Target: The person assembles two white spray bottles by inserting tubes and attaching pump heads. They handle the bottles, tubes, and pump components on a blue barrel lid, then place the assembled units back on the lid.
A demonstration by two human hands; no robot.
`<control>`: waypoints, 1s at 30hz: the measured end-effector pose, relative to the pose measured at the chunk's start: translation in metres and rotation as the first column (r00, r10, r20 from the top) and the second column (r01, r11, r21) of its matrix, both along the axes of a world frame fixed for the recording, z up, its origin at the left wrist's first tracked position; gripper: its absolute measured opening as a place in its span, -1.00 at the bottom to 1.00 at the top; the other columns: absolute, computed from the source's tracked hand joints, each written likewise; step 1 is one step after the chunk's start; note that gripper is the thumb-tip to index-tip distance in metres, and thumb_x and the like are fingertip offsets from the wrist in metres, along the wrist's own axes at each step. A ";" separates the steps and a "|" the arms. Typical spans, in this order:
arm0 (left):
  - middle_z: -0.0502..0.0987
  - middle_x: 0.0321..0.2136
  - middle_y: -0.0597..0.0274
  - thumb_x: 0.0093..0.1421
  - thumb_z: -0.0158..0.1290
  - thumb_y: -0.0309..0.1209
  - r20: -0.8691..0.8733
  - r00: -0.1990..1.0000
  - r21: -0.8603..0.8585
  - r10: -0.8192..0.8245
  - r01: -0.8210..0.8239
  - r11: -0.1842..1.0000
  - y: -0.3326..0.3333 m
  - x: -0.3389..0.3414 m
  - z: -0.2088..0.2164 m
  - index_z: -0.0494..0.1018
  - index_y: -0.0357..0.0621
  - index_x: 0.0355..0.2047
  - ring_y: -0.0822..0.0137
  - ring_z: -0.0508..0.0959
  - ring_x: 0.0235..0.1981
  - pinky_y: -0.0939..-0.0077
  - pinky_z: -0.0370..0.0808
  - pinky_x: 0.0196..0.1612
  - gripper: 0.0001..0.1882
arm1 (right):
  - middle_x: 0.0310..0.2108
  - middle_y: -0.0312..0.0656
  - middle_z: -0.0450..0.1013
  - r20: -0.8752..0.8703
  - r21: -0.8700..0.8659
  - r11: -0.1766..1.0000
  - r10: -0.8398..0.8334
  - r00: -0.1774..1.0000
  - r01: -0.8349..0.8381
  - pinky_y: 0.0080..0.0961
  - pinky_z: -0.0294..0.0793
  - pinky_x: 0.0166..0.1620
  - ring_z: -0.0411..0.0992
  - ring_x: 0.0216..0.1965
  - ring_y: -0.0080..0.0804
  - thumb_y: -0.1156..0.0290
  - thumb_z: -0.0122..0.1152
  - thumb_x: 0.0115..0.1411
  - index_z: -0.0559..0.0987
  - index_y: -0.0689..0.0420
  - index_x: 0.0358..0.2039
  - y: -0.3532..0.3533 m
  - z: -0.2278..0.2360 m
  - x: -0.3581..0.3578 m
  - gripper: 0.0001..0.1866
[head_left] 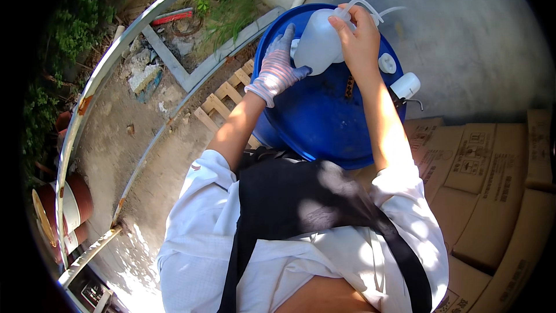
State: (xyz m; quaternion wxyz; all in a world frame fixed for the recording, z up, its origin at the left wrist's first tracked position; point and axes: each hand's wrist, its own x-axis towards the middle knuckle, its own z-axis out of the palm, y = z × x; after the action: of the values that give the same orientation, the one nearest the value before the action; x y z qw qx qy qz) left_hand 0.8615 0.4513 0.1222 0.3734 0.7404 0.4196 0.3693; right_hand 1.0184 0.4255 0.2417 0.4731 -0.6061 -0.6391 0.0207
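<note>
A translucent white squeeze wash bottle [317,43] with a bent thin spout tube [362,3] is tilted over the top of a blue plastic drum [324,122]. My bare right hand [360,37] grips it near the cap end, thumb against its shoulder. My left hand [277,68], in a grey and pink striped glove, is spread beside the bottle's base; its thumb is close to the lower edge, and whether it touches cannot be made out. A white drum cap [387,64] sits at the right of the lid. Another white part [294,46] shows partly behind the gloved fingers.
A white cylindrical container [405,85] with a metal hook stands at the drum's right edge. Brown cartons [486,179] are stacked at the right. A wooden pallet [223,101] lies left of the drum. A curved metal rail [87,98] and red-and-white drums [72,203] are farther left.
</note>
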 end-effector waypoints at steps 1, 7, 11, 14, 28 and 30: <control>0.31 0.20 -0.14 -0.16 0.39 -0.31 0.000 1.000 -0.006 -0.030 0.030 1.000 0.009 0.001 -0.002 -0.02 -0.19 0.36 -0.10 0.25 0.26 0.15 0.16 0.32 0.13 | -0.25 -0.08 0.51 0.026 0.004 1.000 -0.004 1.000 0.004 -0.32 0.45 -0.20 0.48 -0.24 -0.12 0.16 0.33 0.09 0.57 0.15 -0.19 0.006 -0.003 -0.001 -0.63; 0.39 0.16 -0.08 -0.13 0.35 -0.37 0.013 0.985 -0.032 -0.172 0.172 0.985 0.047 0.000 -0.005 -0.08 -0.22 0.38 -0.03 0.35 0.21 0.31 0.24 0.27 0.13 | -0.19 -0.01 0.50 0.092 0.014 0.994 -0.107 0.990 0.106 -0.21 0.43 -0.08 0.43 -0.09 -0.02 0.07 0.32 0.09 0.55 0.19 -0.12 0.027 -0.026 0.002 -0.51; 0.17 0.31 -0.10 -0.11 0.34 -0.37 0.050 0.978 -0.181 -0.203 0.209 0.961 0.043 0.001 -0.002 -0.32 -0.09 0.42 0.04 0.17 0.34 0.31 0.14 0.35 0.25 | -0.15 0.03 0.49 0.081 0.011 0.991 -0.133 0.988 0.133 -0.21 0.43 -0.06 0.42 -0.06 -0.01 0.07 0.32 0.09 0.54 0.22 -0.09 0.039 -0.029 0.001 -0.47; 0.10 0.34 -0.12 -0.12 0.33 -0.36 0.069 0.981 -0.159 -0.179 0.188 0.969 0.038 0.008 0.000 -0.40 -0.05 0.41 0.03 0.12 0.36 0.31 0.09 0.37 0.30 | -0.12 -0.07 0.50 0.156 0.058 0.985 -0.172 0.973 0.165 -0.33 0.45 -0.07 0.45 -0.08 -0.13 0.11 0.34 0.09 0.54 0.18 -0.05 0.040 -0.032 0.000 -0.50; 0.03 0.33 -0.11 -0.10 0.38 -0.39 0.352 0.929 -0.042 -0.109 0.132 0.990 0.032 0.017 -0.012 -0.56 0.08 0.39 -0.02 0.15 0.32 0.15 0.16 0.33 0.38 | -0.21 -0.15 0.43 0.193 0.149 0.935 -0.346 0.918 0.321 -0.30 0.41 -0.08 0.40 -0.17 -0.22 0.12 0.46 -0.02 0.51 0.18 -0.14 0.007 -0.019 0.078 -0.47; 0.03 0.34 -0.18 -0.14 0.39 -0.25 0.390 0.918 0.009 -0.078 0.080 0.997 0.029 0.021 -0.020 -0.51 -0.02 0.40 -0.05 0.14 0.34 0.20 0.14 0.34 0.40 | -0.29 -0.17 0.45 0.216 0.052 0.963 -0.269 0.939 0.264 -0.29 0.40 -0.06 0.40 -0.15 -0.24 0.04 0.46 -0.04 0.56 0.19 -0.23 0.015 -0.022 0.087 -0.48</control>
State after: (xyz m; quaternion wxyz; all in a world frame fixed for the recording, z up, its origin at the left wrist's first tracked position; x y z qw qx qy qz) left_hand 0.8824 0.4798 0.1020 0.4667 0.6670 0.3080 0.4924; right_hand 1.1054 0.4400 0.2195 0.4044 -0.6803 -0.5997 -0.1180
